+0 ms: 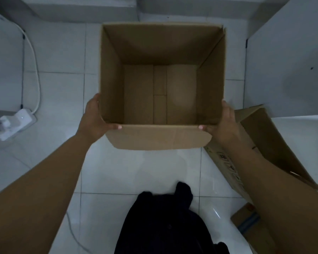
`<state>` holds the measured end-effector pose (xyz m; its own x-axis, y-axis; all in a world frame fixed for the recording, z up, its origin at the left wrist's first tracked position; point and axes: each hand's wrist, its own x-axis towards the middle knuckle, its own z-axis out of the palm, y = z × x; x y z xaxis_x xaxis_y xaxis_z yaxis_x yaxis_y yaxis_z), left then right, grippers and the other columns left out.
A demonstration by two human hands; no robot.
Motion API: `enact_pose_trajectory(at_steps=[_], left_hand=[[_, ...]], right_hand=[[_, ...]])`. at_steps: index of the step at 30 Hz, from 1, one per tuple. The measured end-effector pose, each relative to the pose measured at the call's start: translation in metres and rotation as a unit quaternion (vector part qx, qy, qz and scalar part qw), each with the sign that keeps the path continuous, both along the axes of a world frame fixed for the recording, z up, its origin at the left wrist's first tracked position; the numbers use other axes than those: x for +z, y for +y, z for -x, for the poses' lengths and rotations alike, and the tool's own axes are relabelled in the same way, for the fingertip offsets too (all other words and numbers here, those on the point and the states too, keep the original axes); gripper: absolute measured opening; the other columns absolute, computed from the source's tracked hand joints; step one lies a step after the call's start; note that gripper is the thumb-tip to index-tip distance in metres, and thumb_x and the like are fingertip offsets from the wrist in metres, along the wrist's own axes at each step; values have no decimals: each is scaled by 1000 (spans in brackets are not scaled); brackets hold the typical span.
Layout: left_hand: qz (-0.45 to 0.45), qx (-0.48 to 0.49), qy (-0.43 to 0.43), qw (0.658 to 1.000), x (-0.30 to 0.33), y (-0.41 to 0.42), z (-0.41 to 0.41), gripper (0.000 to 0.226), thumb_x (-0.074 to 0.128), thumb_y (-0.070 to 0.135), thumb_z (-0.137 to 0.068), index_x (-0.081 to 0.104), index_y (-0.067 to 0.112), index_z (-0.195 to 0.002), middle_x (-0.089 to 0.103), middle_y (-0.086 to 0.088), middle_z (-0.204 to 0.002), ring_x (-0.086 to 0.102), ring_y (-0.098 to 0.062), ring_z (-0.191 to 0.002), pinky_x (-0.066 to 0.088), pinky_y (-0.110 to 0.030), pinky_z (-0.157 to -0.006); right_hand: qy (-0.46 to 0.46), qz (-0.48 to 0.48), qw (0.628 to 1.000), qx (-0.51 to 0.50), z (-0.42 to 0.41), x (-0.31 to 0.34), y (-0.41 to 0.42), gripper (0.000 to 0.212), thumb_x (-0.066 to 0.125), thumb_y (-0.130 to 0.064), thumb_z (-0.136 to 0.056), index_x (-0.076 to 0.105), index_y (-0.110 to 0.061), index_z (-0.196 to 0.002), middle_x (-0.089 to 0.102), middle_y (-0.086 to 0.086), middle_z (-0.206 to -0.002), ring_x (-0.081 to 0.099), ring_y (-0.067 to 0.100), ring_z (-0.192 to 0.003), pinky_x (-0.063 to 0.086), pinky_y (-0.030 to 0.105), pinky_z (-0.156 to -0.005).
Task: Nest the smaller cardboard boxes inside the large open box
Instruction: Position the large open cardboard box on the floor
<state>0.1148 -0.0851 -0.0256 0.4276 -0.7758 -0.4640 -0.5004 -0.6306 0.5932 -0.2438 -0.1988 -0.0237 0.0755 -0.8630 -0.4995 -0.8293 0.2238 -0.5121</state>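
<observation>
A large open cardboard box (162,41) stands upright in the middle of the view, its inside bare down to the taped bottom. My left hand (95,119) grips its near left corner, thumb over the front rim. My right hand (223,121) grips the near right corner the same way. The near flap hangs down outside. A second cardboard box (264,136) lies tilted on the floor to the right, partly behind my right forearm. A small cardboard box with blue tape (250,222) sits at the lower right.
White tiled floor (59,88) all around. A white power strip (17,123) with a cable lies at the left. White furniture panels (292,61) stand at the right and back. Dark clothing (163,222) of mine fills the bottom centre.
</observation>
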Motion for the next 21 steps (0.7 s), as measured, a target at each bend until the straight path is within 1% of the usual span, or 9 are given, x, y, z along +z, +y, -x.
enact_pose_trajectory(at_steps=[2, 5, 8, 11, 14, 16, 18, 19, 21], left_hand=[[3, -22, 14, 1000, 4, -9, -4, 117, 94, 24, -41, 29, 25, -138, 44, -3, -138, 46, -20, -118, 43, -36, -94], [0, -34, 24, 999, 5, -6, -5, 117, 93, 21, -43, 27, 28, -139, 44, -2, -139, 46, -22, -121, 41, -34, -92], [-8, -27, 21, 999, 4, 6, -3, 118, 93, 22, -45, 24, 28, -141, 43, -3, -141, 45, -24, -124, 41, -38, -98], [-18, -20, 20, 999, 6, 16, 1, 115, 92, 20, -48, 25, 20, -143, 40, -7, -143, 42, -26, -129, 38, -46, -106], [-47, -24, -39, 998, 13, 28, 16, 104, 82, 19, -66, 18, 13, -147, 25, -12, -151, 32, -31, -136, 30, -44, -112], [-57, -65, -108, 990, 21, 42, 37, 91, 70, 14, -79, 11, 12, -149, 7, -14, -156, 18, -33, -142, 23, -40, -113], [-50, -110, -138, 983, 30, 57, 66, 81, 62, 12, -85, 13, 13, -149, -4, -13, -158, 4, -32, -145, 18, -41, -114], [-49, -131, -136, 981, 35, 65, 81, 76, 59, 12, -86, 15, 12, -148, -5, -13, -158, 0, -31, -146, 16, -42, -115], [-51, -172, -116, 977, 42, 78, 114, 66, 55, 13, -90, 21, 10, -146, 2, -13, -158, 2, -31, -146, 17, -44, -117]], right_hand=[[-9, -4, 1000, 0, 4, 0, 7, 107, 83, -24, -68, 13, -20, -149, 26, 10, -152, 30, 26, -137, 31, 38, -106], [-12, -11, 1000, -4, 9, 2, 15, 105, 82, -20, -68, 15, -19, -149, 28, 11, -151, 30, 27, -136, 29, 36, -106], [-13, -9, 1000, -1, 9, 4, 19, 104, 82, -20, -69, 15, -18, -149, 29, 11, -150, 31, 28, -135, 31, 36, -105], [-18, -34, 999, 4, 7, 8, 18, 104, 80, -21, -71, 12, -22, -149, 27, 7, -151, 31, 26, -136, 31, 39, -107], [-19, -65, 998, -5, 3, 11, 23, 96, 74, -20, -78, 8, -24, -149, 23, 5, -152, 30, 27, -136, 30, 40, -108], [-18, -61, 998, -11, 3, 15, 35, 88, 69, -19, -83, 11, -21, -149, 26, 7, -151, 32, 28, -135, 30, 37, -107], [-42, -57, 997, -34, 7, 21, 55, 80, 66, -17, -84, 18, -19, -148, 33, 9, -149, 39, 27, -131, 34, 36, -106], [-57, -56, 995, -52, 12, 25, 68, 75, 65, -16, -85, 22, -18, -146, 38, 8, -146, 43, 27, -128, 38, 36, -104], [-55, -48, 994, -79, 24, 35, 95, 65, 61, -15, -87, 28, -20, -143, 44, 7, -140, 50, 27, -119, 42, 34, -94]])
